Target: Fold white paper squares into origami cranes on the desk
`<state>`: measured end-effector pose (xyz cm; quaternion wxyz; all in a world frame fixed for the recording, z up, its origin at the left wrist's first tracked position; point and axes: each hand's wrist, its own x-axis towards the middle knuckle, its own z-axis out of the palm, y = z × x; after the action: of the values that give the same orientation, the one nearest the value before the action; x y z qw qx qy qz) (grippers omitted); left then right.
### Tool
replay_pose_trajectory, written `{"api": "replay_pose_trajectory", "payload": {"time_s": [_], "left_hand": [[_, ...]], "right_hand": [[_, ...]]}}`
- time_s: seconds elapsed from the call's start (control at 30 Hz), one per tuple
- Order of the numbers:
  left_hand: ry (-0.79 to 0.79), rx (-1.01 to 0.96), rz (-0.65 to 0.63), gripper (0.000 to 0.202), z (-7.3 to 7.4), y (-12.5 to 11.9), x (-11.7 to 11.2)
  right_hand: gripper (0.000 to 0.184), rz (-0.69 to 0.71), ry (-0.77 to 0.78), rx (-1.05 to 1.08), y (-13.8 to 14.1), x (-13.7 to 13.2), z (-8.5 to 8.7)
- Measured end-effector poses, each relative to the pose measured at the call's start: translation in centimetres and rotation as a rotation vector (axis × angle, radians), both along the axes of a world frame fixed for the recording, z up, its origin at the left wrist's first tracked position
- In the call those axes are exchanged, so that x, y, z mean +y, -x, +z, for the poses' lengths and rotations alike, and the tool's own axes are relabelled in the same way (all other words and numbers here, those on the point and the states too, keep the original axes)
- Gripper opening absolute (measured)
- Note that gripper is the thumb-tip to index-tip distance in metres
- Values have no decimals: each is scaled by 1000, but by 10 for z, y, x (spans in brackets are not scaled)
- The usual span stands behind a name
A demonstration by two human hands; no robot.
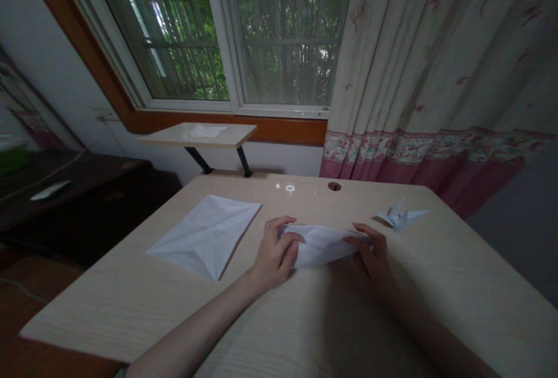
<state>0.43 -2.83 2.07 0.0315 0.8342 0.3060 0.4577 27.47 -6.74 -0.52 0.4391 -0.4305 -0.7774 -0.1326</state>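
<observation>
Two bare hands work over a pale wood desk [87, 314]. L hand [275, 256] has its fingers [285, 234] together, clamped on the left end of a folded white paper [321, 246]; R hand [371, 256], in shadow, pinches the right end, fingers [361, 237] together on top. Paper sits between both hands, about mid-desk. Creased sheet [204, 237] lies flat just left of L hand; small paper crane [400, 216] stands right of R hand, not touching. Small shelf [235, 137] w/ another white sheet [207, 131] sits behind desk, below window [288, 35].
</observation>
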Motion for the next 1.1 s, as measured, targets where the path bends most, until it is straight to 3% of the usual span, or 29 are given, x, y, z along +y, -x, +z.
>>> {"api": "replay_pose_trajectory", "payload": {"time_s": [0.2, 0.4, 0.63, 0.83, 1.0, 1.1], "left_hand": [[-26, 20, 7, 21, -3, -1, 3], [-28, 57, 3, 23, -5, -1, 3], [-47, 54, -29, 20, -5, -2, 0], [-33, 51, -15, 20, -6, -3, 1], [0, 18, -26, 22, -10, -4, 3], [16, 6, -53, 25, -13, -4, 3]], "right_hand": [[35, -39, 17, 115, 4, 0, 8], [47, -10, -26, 197, 2, 3, 10], [37, 31, 202, 367, 0, 1, 6], [31, 17, 97, 251, 2, 3, 11], [31, 98, 242, 234, 10, -5, 18], [39, 50, 231, 193, 12, -7, 15]]}}
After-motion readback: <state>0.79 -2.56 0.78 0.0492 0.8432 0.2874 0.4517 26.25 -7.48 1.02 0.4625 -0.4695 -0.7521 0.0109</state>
